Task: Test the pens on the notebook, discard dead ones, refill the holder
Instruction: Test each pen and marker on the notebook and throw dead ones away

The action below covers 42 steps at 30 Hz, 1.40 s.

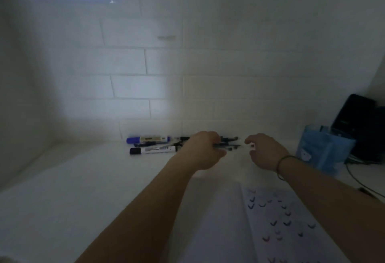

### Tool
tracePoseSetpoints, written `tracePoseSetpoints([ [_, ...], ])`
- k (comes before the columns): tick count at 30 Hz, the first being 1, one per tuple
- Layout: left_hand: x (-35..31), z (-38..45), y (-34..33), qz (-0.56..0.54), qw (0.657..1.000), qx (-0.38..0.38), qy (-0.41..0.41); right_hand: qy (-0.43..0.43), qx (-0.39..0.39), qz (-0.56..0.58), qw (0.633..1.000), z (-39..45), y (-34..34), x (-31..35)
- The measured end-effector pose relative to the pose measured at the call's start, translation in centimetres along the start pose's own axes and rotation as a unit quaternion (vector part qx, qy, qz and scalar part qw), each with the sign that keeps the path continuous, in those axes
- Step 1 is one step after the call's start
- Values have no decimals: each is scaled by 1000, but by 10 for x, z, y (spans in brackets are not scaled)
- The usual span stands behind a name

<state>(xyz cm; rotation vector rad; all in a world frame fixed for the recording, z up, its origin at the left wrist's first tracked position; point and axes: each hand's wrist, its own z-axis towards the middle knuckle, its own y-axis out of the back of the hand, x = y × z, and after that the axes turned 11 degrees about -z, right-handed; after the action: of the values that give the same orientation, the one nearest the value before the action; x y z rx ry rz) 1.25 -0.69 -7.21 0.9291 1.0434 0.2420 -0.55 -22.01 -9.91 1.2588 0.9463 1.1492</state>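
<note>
Head view looks down along both bare forearms to the back of a white tabletop, where it meets a white brick-patterned wall; we see our left hand curled over a bundle of thin dark pens, its grip closed around their near ends; our right hand, with a thin dark band at the wrist, has its fingers curled at the other end of the bundle, seemingly pinching a small white tip, though blur keeps us from being certain of that grip; we judge the two hands square the pens into one bunch so they can go into the holder together. Left of the hands, loose on the tabletop against the wall, lie a blue-capped white marker, a black-capped white marker and a dark blue pen between them; more dark pens show just behind the left hand. An open white notebook lies near us, its right page covered in small tick marks in dark and pinkish ink, so testing looks largely done. A pale blue translucent holder stands to the right, near the right wrist and within easy reach; behind it sit a black box-shaped device and a black cable.
</note>
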Motion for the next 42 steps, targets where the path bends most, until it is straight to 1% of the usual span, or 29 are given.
tracePoseSetpoints([
  [3,-2,-5,-22,25,998,-35,-41,-16,18,-82,996,21,-14,-1],
  [5,3,-7,-34,41,997,-40,-56,-21,8,-98,995,26,-24,-4],
  [7,9,-9,-39,54,996,-42,-63,-19,-41,-87,995,23,-31,-9],
  [9,14,-11,-41,64,994,-63,-61,-8,-87,-76,993,14,-33,-14],
  [11,14,-15,-43,77,991,-83,-69,-2,-142,-49,989,-3,-26,-20],
  [14,2,-22,-45,81,985,-110,-103,7,-231,25,973,-42,-4,-23],
  [17,-20,-33,-43,131,971,-122,-157,50,-247,172,952,-108,29,-12],
  [18,-28,-38,-41,126,967,-113,-188,45,-253,231,939,-132,40,-8],
  [19,-39,-44,-38,94,968,-80,-218,24,-258,307,916,-157,51,-4],
  [20,-50,-52,-36,59,967,-34,-247,5,-255,402,879,-179,58,-3],
  [21,-61,-61,-34,24,962,26,-271,-10,-241,499,832,-201,66,0],
  [22,-71,-71,-34,0,951,63,-302,-16,-226,556,800,-216,67,1],
  [23,-81,-80,-36,-5,936,76,-345,-7,-199,587,785,-228,66,5],
  [24,-88,-91,-39,-6,918,93,-386,-9,-185,587,788,-236,60,7],
  [26,-94,-103,-52,-6,889,134,-439,-45,-183,539,821,-249,45,8],
  [27,-93,-105,-58,-5,882,145,-448,-67,-196,500,841,-253,38,8],
  [28,-90,-105,-63,-4,879,152,-452,-65,-201,478,853,-256,32,7],
  [30,-86,-104,-68,-4,877,162,-451,-37,-190,452,871,-260,27,4],
  [32,-85,-102,-70,-28,876,176,-449,-17,-183,430,884,-261,24,-2],
  [33,-86,-101,-70,-51,877,185,-441,-8,-178,447,877,-260,24,-4],
  [35,-86,-99,-67,-99,891,204,-394,20,-157,516,842,-257,25,-10],
  [36,-85,-96,-65,-107,902,204,-366,37,-145,551,821,-256,27,-14],
  [38,-77,-88,-62,-104,924,199,-311,40,-111,594,796,-256,28,-23],
  [39,-70,-84,-62,-110,931,204,-282,26,-100,599,794,-257,29,-26],
  [40,-66,-80,-62,-122,935,209,-258,16,-95,582,807,-257,29,-28],
  [42,-61,-78,-64,-116,939,228,-230,-8,-92,505,858,-256,26,-29],
])
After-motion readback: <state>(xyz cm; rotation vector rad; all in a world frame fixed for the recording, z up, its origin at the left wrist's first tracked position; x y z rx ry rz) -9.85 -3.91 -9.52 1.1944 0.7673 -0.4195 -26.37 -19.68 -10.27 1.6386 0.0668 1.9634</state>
